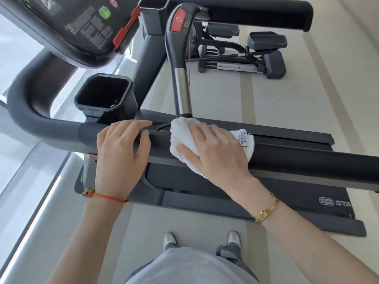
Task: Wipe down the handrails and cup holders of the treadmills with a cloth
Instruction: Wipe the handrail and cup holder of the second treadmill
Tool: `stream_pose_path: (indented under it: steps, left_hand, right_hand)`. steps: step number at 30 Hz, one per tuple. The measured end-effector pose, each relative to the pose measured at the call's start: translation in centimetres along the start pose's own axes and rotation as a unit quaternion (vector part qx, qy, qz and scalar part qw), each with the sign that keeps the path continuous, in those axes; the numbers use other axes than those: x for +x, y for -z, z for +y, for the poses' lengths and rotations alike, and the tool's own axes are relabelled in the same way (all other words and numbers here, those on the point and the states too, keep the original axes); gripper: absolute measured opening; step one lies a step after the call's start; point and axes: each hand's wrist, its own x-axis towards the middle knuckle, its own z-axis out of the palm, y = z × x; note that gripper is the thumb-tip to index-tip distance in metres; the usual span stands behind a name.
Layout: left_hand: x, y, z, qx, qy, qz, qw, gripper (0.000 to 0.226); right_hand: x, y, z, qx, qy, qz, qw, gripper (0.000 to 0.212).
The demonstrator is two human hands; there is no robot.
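Note:
A dark grey treadmill handrail (307, 158) runs across the middle of the view. My right hand (215, 150) presses a folded white cloth (180, 132) onto the rail, just below a chrome-and-black grip post (182, 89). My left hand (121, 152) rests on the same rail to the left of the cloth, fingers draped over it, holding nothing else. A square black cup holder (104, 93) stands just beyond my left hand. A second cup holder (152, 9) shows at the top.
The console (67, 27) with a green button and red clip hangs at the upper left. The treadmill deck (287, 197) lies below the rail. An elliptical machine (246, 56) stands on the pale floor beyond. My shoes (170, 240) are at the bottom.

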Motion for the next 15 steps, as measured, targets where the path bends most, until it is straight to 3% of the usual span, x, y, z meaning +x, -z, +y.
stream_pose_path:
  steps: [7,15]
  left_hand:
    - [0.2,1.9,-5.4,-0.003,0.000,-0.013,1.000,0.023]
    - [0.3,1.8,-6.3,-0.004,-0.027,-0.020,0.999,0.021]
  right_hand:
    - [4.0,-2.0,-6.9,0.013,-0.019,-0.009,1.000,0.048]
    - [0.6,-0.7,-3.4,-0.002,-0.055,0.030,0.998,0.041]
